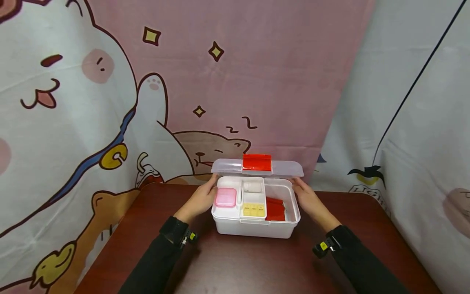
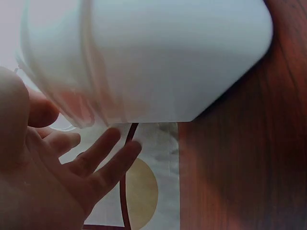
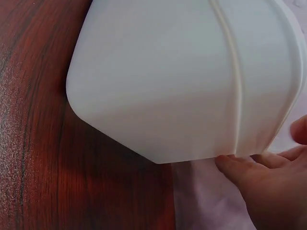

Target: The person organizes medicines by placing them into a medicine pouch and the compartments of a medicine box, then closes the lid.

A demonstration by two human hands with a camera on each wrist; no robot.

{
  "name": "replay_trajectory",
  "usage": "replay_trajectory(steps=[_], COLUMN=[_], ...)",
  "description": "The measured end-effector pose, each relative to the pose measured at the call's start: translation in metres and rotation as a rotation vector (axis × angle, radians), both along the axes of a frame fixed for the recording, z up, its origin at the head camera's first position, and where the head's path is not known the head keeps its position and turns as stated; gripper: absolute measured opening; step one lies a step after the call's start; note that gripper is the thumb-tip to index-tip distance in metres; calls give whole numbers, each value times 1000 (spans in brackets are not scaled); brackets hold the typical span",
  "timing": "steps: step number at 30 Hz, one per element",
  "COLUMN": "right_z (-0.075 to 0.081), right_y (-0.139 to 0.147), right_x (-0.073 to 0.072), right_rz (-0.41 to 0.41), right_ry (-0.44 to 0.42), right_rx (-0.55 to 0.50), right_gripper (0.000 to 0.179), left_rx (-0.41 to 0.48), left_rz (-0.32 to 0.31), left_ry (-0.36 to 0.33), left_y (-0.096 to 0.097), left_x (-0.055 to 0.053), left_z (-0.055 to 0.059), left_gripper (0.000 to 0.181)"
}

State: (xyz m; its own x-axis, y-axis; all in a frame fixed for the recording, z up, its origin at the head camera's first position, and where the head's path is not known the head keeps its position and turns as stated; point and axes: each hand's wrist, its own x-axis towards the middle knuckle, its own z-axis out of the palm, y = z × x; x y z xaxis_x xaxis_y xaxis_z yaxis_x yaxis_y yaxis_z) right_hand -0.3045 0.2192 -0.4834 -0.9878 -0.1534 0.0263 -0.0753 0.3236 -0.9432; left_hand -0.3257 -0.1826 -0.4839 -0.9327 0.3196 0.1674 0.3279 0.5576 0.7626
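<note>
A white plastic box (image 1: 253, 229) stands on the table, its translucent lid (image 1: 224, 166) with a red latch (image 1: 257, 162) raised at the back. Inside, on the left, sits a white tray (image 1: 228, 213) with a pink cover (image 1: 225, 197) and yellow covers (image 1: 253, 210). A red packet (image 1: 274, 210) lies in the right part. At the back left corner my left hand (image 1: 198, 201) reaches up by the lid's end, fingers loosely spread in the left wrist view. My right hand (image 1: 311, 204) is at the back right corner, fingertips at the box wall (image 3: 158, 86), thumb apart.
The dark reddish-brown table (image 1: 235, 265) ends just behind the box. A pink and white cartoon cloth (image 1: 286, 81) hangs close behind it and along both sides. Dark sleeves (image 1: 154, 257) with wrist straps cover both forearms.
</note>
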Motion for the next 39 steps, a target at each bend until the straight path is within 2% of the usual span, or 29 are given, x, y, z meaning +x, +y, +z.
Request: replay_trajectory(steps=[6,13,16,18,26,29,34,39], right_z=[-1,-5,-9,-11,-13,-16,-23,-28], right_y=[7,10,13,16,21,20,20,20], right_x=[5,10,12,15,18,18,16,14], right_rz=[-3,-41,-54,-52,-53,-36,23,29], right_ry=[-12,6,23,29,26,39,24,16], right_rx=[-90,-176,-192,-183,-21,0,-3,-28], right_gripper=[69,67,62,61,68,66,67,61], left_rx=[8,13,8,-8,-96,-128,-125,-130], left_rz=[31,41,20,1,-48,-50,-46,-50], left_ry=[27,-4,-1,12,59,41,-16,-34], left_y=[1,-2,-1,0,-2,-4,-7,-8], left_x=[5,8,10,10,12,13,14,16], left_z=[-2,-1,-2,-3,-7,-11,-17,-21], left_gripper=[49,51,52,54,63,64,70,73])
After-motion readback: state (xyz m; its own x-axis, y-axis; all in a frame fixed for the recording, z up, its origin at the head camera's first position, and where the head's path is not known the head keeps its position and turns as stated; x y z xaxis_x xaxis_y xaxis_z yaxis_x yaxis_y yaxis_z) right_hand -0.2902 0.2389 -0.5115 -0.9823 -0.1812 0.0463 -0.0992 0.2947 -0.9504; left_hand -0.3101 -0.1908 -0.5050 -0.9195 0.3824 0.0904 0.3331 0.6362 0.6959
